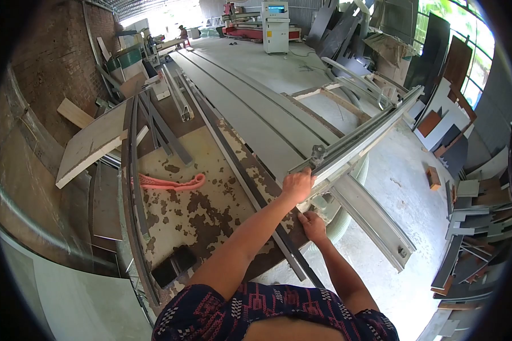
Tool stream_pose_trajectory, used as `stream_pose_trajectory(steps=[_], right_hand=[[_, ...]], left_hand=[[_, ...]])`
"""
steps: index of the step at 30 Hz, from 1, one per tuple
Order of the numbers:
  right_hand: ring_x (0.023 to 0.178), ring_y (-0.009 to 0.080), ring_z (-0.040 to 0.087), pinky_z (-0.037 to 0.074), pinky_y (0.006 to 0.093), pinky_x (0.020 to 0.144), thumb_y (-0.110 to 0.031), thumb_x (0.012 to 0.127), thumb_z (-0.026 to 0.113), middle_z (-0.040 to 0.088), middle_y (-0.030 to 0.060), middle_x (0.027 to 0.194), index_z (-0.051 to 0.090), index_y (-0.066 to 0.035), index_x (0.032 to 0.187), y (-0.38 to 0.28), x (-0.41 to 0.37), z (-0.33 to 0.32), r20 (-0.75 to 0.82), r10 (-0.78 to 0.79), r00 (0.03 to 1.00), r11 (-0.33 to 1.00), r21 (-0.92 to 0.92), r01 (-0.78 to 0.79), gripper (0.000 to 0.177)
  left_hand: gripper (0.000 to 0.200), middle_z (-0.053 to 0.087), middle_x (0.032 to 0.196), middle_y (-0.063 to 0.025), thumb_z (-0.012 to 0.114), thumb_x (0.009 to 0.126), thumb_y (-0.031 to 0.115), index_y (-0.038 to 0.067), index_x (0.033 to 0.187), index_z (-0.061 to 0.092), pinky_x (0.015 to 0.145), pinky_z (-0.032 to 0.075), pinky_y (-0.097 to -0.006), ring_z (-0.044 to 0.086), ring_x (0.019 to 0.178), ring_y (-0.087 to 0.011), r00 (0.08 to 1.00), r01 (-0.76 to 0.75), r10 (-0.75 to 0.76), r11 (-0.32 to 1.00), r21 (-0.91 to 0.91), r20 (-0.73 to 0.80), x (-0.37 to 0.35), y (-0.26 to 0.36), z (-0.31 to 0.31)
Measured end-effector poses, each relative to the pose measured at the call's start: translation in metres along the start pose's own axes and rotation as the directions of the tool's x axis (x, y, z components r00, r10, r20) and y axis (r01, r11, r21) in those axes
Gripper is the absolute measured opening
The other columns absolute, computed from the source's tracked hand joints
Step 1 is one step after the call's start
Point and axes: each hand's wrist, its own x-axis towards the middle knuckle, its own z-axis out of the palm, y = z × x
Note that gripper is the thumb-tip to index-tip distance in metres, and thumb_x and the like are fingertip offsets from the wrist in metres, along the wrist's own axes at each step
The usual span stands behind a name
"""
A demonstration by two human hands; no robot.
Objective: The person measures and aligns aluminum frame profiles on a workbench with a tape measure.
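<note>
My left hand (299, 186) is closed on the near end of a long metal fence rail (370, 132), just below a dark knob (318, 152). Lower and to the right, my right hand (313, 225) rests at the corner of the worn, peeling table (210, 207), its fingers curled at the edge; what they grip, if anything, is hidden. Past both hands stretches a long grey sliding panel (256, 108) with dark grooves. A black phone-like object (174, 267) and a pink cloth strip (176, 182) lie on the worn table.
A metal beam (375, 219) juts out at the right, beside a ribbed hose (340, 226). Dark metal strips (165, 128) and a pale board (94, 142) are at the left. Offcuts (475, 227) line the right side. A person (183, 34) sits far back.
</note>
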Motion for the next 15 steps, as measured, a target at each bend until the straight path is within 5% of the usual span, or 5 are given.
stream_pose_trajectory(steps=[15], right_hand=[[0.076, 0.0344, 0.064, 0.048, 0.0412, 0.069, -0.046, 0.084, 0.056, 0.064, 0.0202, 0.076, 0.064, -0.002, 0.095, -0.0013, 0.0003, -0.0011, 0.015, 0.042, 0.999, 0.999, -0.008, -0.042, 0.047]], left_hand=[[0.037, 0.064, 0.07, -0.0167, 0.044, 0.093, 0.036, 0.0, 0.102, 0.051, 0.064, 0.05, -0.0463, 0.064, 0.07, -0.0347, 1.0, 0.001, 0.0, 1.0, -0.027, 0.021, -0.001, -0.0056, 0.0047]])
